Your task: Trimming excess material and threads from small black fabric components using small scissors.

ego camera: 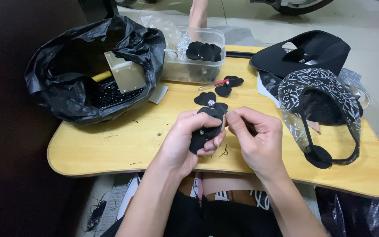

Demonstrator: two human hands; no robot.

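Observation:
My left hand (188, 139) grips a black fabric flower (207, 127) with a small sparkly centre, held over the near edge of a yellow lap table (123, 145). My right hand (255, 138) is curled beside it, thumb and forefinger pinched at the flower's right edge; what they pinch is too small to tell. Just beyond the hands another black flower with a rhinestone centre (209, 101) lies on the table. Farther back a third black flower (227, 85) rests beside a red-handled tool (212, 84).
A black plastic bag (66, 57) at the left holds dark beads and a pale box (126, 72). A clear plastic tub (196, 66) with black flowers stands at the back. Black sandal uppers (319, 94) lie at the right. Thread scraps dot the table.

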